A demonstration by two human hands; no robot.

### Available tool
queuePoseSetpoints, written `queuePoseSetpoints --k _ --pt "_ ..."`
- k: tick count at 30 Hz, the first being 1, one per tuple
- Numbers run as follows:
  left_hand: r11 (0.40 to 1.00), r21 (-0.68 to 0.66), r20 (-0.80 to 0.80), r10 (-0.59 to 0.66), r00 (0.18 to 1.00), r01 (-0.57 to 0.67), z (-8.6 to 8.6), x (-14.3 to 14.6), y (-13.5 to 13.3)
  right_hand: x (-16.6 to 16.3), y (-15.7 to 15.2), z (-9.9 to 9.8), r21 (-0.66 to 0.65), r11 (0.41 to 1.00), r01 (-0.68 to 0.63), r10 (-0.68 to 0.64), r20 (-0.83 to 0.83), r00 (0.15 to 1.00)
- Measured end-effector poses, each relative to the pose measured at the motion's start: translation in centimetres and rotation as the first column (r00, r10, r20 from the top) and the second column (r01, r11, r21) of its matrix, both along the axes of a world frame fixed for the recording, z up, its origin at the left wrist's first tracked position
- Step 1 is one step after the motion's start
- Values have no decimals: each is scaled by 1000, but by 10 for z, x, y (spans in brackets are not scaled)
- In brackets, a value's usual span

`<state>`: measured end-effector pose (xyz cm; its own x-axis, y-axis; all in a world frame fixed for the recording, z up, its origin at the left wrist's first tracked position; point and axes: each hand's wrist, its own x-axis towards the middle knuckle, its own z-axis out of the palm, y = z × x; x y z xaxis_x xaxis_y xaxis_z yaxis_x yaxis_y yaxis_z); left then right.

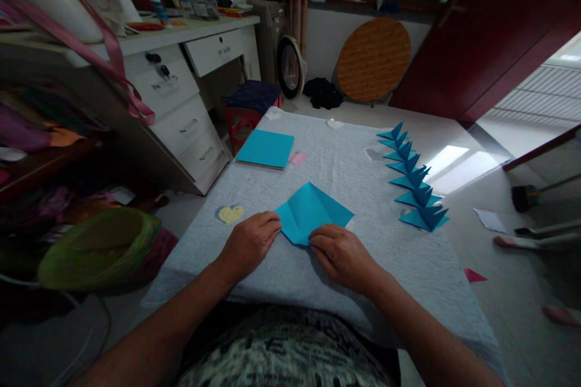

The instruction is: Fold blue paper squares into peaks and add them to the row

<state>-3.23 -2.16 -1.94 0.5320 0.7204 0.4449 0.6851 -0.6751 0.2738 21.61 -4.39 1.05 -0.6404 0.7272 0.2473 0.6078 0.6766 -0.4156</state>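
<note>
A creased sheet of blue paper (308,211) lies in front of me, partly folded, its far corner pointing away. My left hand (254,239) pinches its left corner between thumb and fingers. On the near edge, right of the middle, my right hand (342,254) has its fingers closed over the paper. Beyond it, to the left, rests a stack of flat blue paper squares (266,149). Along the right side of the table runs a row of several folded blue paper pieces (411,178) with upright points.
A pale cloth with heart shapes covers the table (336,163). To the left stand a green-lined bin (100,248) and a white desk with drawers (181,121). A stool (252,100) is behind the table's far left corner. Another person's feet (512,243) show at the right.
</note>
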Motion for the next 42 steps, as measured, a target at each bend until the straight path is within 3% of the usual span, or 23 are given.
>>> queuePoseSetpoints --k 6,10,16,19,22,25,27,30,34,38,42 --pt "986 -149 90 92 992 -78 1 1 4 3 13 -3 -135 987 89 -115 -200 973" --pt "960 -251 125 162 979 -127 5 1 7 2 15 -10 -144 969 199 -230 -254 939" --pt "932 -326 128 211 969 -160 11 0 8 2 14 -14 -96 959 265 -282 -269 921" --pt "965 -229 99 155 983 -129 11 1 6 3 12 -15 -83 967 239 -253 -290 923" --pt "998 12 2 62 998 -62 10 3 1 4 8 -14 -35 983 181 -184 -278 943" --pt "972 233 -73 0 997 17 11 3 -5 5 4 -12 64 992 111 -94 -225 970" --pt "951 307 -89 -15 996 41 12 2 -8 5 2 -9 126 989 82 -58 -183 981" --pt "940 338 -104 -20 994 55 13 0 -10 6 1 -8 168 984 59 -36 -136 990" --pt "949 310 -104 -25 994 56 13 -1 -9 8 -1 -14 130 991 38 -19 -142 990" --pt "978 207 -133 -8 991 36 10 2 -6 6 -1 -14 20 1000 18 -15 -102 995" --pt "983 167 -170 -46 984 75 9 3 -5 -1 5 3 -124 991 -55 51 -34 998"
